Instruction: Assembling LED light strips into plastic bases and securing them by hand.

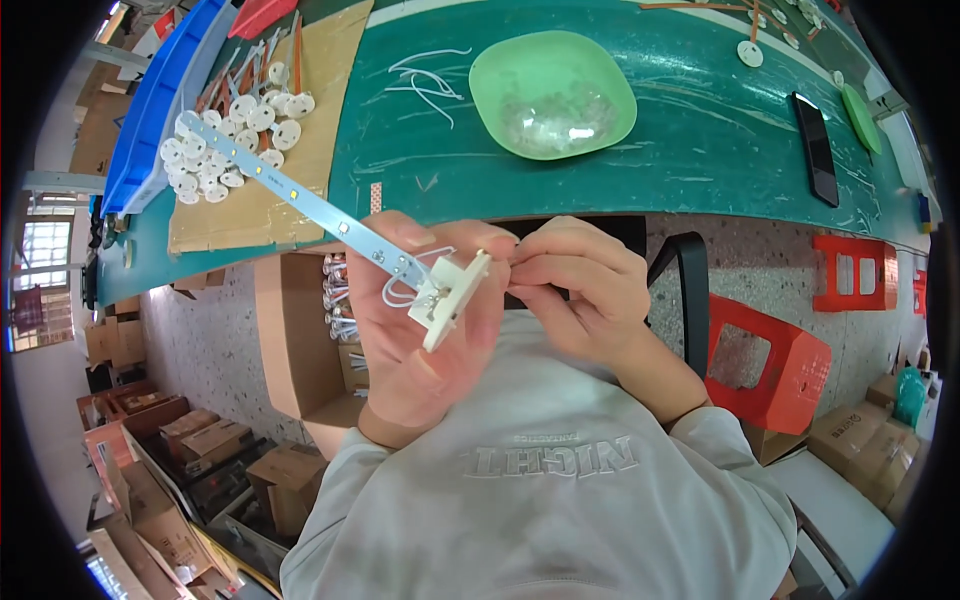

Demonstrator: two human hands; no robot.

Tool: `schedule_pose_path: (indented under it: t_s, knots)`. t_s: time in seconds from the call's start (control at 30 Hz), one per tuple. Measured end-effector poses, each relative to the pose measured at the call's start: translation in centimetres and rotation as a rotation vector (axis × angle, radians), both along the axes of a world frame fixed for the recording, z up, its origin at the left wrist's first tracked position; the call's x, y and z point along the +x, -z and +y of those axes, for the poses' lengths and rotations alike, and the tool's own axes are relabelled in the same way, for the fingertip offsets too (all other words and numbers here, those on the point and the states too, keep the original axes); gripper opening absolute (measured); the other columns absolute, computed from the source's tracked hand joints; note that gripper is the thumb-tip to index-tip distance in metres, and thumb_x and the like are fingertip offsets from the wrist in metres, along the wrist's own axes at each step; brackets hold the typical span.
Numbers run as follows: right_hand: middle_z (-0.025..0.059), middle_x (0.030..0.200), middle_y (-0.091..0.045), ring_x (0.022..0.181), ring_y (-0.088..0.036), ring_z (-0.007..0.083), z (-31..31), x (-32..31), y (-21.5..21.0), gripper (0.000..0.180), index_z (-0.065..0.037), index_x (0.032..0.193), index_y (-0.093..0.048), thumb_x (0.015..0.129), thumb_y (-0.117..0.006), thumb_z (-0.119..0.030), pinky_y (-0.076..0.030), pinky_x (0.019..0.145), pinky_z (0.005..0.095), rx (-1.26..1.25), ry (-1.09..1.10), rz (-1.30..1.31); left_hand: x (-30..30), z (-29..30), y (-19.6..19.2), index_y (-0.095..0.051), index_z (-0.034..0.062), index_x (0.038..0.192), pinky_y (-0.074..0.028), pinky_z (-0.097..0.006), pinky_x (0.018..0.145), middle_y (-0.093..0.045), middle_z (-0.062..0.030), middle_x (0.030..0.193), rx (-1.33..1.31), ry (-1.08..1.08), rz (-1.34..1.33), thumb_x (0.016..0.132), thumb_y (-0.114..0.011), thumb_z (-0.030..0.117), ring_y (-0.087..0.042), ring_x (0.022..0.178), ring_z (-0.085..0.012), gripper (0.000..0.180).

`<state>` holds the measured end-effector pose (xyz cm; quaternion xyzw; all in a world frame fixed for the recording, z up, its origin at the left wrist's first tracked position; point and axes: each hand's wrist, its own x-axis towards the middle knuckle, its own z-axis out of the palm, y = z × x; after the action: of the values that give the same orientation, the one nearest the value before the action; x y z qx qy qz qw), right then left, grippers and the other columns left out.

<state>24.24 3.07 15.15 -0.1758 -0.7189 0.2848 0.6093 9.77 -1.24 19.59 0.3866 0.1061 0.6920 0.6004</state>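
My left hand (385, 350) holds a white round lamp base (455, 300) tilted on its edge, its terminal side toward the left. From this base a narrow LED strip (300, 203) reaches up and left, with small yellowish chips along it. Thin white wires loop between strip and base. The fingers of my right hand (590, 285) are pinched together beside the upper rim of the base, next to my left fingertips. What sits in that pinch, if anything, is too small to make out.
On the green table (420, 165), a green bowl (480, 75) holds small clear pieces. Beside it lie loose white wires (430, 85). A pile of white lamp bases (240, 120) covers cardboard near a blue bin (165, 110). A phone (817, 150) lies right; red stools (790, 375) stand below.
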Motion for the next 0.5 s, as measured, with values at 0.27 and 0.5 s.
schedule_pose_path:
  t_s: [0.27,0.5]
  knots:
    - [0.0132,0.089,-0.065,0.069,-0.063,0.0253,-0.5,-0.2,0.6,0.026,0.002,0.09,-0.064,0.068,-0.076,0.006,-0.049,0.056,0.0334,0.274,0.159,-0.018,0.4,-0.5,-0.1,-0.037,0.0105,0.127,-0.037,-0.024,0.059,-0.053,-0.0295,0.126,-0.138,-0.042,0.012,0.079,-0.079,0.02,-0.046,0.057,-0.0103,0.065]
    - [0.0154,0.089,-0.065,0.07,-0.065,0.028,-1.1,-0.4,1.0,0.024,0.002,0.089,-0.063,0.068,-0.072,0.009,-0.054,0.057,0.0334,0.313,0.223,-0.091,0.9,-0.4,0.9,-0.036,0.0106,0.129,-0.044,-0.029,0.07,-0.045,-0.0273,0.138,-0.125,-0.09,0.047,0.082,-0.074,0.012,-0.053,0.076,-0.0171,0.061]
